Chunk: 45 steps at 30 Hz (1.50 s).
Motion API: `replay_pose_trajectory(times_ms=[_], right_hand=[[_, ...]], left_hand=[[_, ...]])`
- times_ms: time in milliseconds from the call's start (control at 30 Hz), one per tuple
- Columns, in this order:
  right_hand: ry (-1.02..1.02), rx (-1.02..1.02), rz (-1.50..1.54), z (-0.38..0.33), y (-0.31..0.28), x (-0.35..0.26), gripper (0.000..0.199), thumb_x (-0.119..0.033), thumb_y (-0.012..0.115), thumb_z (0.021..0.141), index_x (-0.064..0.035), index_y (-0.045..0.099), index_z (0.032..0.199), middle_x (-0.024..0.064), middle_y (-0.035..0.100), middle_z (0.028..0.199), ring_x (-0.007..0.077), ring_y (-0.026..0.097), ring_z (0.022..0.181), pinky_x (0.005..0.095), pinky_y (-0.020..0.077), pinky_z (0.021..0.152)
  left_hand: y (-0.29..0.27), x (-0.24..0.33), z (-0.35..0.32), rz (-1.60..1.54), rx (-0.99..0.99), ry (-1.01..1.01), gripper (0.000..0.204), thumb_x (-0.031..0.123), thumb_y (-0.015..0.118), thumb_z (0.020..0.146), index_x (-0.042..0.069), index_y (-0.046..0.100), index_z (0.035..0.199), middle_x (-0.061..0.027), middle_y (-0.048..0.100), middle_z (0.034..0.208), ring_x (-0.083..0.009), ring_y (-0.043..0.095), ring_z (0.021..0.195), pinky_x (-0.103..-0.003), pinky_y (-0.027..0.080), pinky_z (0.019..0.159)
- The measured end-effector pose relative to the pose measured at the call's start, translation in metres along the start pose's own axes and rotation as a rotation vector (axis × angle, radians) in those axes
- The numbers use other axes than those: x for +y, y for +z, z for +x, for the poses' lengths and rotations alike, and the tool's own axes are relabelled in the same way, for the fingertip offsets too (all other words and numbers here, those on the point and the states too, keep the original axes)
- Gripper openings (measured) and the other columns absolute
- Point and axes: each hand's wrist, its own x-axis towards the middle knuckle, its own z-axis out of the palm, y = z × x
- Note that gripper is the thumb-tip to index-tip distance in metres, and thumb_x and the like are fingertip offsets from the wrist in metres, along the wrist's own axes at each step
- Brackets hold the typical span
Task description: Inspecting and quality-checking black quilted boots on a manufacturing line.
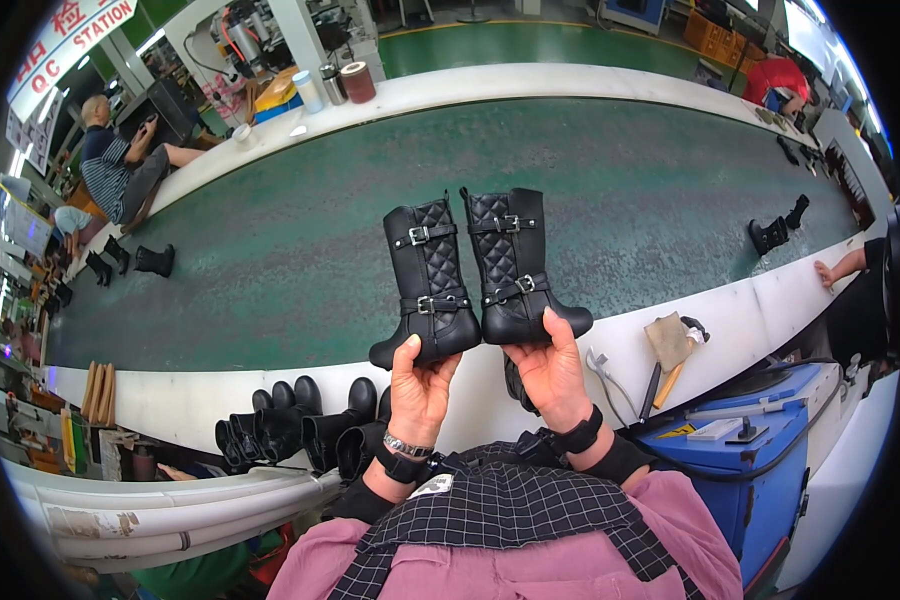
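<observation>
I hold up a pair of black boots side by side, shafts upward, over the near edge of the green conveyor belt. My left hand (420, 397) grips the left boot (430, 275) low down at its foot, thumb on the front. The right boot (512, 262) is gripped the same way by my right hand (550, 370). Both have quilted panels and two buckled straps each, and their feet nearly touch. My fingers behind the boots are partly hidden.
Several black boots (280, 420) stand at the near left ledge. Right of my hands lie pincers (605, 375), a hammer (668, 385) and a tan cloth (668, 340). A blue machine (735, 480) stands at right. More boots (154, 260) sit on the belt (300, 240); people are around it.
</observation>
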Motion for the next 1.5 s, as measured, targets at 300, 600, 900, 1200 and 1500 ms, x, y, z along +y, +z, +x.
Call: replay_pose_trajectory(times_ms=[300,600,900,1200,1500], right_hand=[[-0.007,0.022,-0.013,0.002,-0.003,0.003,0.039,-0.026,0.063,0.087,-0.0040,0.052,0.118,0.0112,0.060,0.114,0.0244,0.058,0.107,0.0445,0.0466,0.097],[-0.010,0.039,-0.020,0.005,-0.004,0.004,0.041,-0.026,0.064,0.087,-0.0041,0.051,0.118,0.0109,0.059,0.115,0.0239,0.058,0.108,0.0445,0.0459,0.098],[-0.022,0.057,-0.011,0.008,-0.005,0.007,0.040,-0.026,0.066,0.085,-0.0050,0.052,0.116,0.0099,0.059,0.114,0.0239,0.057,0.108,0.0450,0.0446,0.099],[-0.018,0.066,0.001,0.010,-0.004,0.007,0.039,-0.025,0.065,0.086,-0.0047,0.052,0.116,0.0100,0.058,0.114,0.0238,0.056,0.109,0.0453,0.0434,0.100],[-0.021,0.075,0.008,0.012,-0.005,0.008,0.038,-0.025,0.065,0.086,-0.0034,0.053,0.115,0.0105,0.059,0.113,0.0238,0.057,0.108,0.0455,0.0444,0.099]], left_hand=[[-0.005,-0.001,0.002,0.034,0.005,0.008,0.046,0.023,0.067,0.082,0.000,0.050,0.118,-0.0153,0.058,0.116,-0.0279,0.058,0.108,-0.044,0.052,0.093],[-0.005,-0.002,0.004,-0.004,0.009,0.008,0.042,0.019,0.066,0.083,-0.001,0.050,0.116,-0.0158,0.059,0.113,-0.0271,0.060,0.104,-0.043,0.054,0.091],[-0.005,-0.006,0.008,0.021,0.023,0.031,0.048,0.023,0.067,0.081,-0.001,0.049,0.118,-0.0159,0.058,0.116,-0.0286,0.058,0.109,-0.045,0.052,0.094],[-0.004,-0.005,0.009,-0.015,0.024,0.018,0.040,0.019,0.065,0.083,-0.002,0.051,0.114,-0.0164,0.060,0.112,-0.0278,0.061,0.104,-0.044,0.053,0.092],[-0.003,-0.006,0.011,-0.017,0.040,0.027,0.039,0.019,0.065,0.083,-0.001,0.052,0.113,-0.0157,0.061,0.110,-0.0271,0.062,0.102,-0.043,0.055,0.090]])
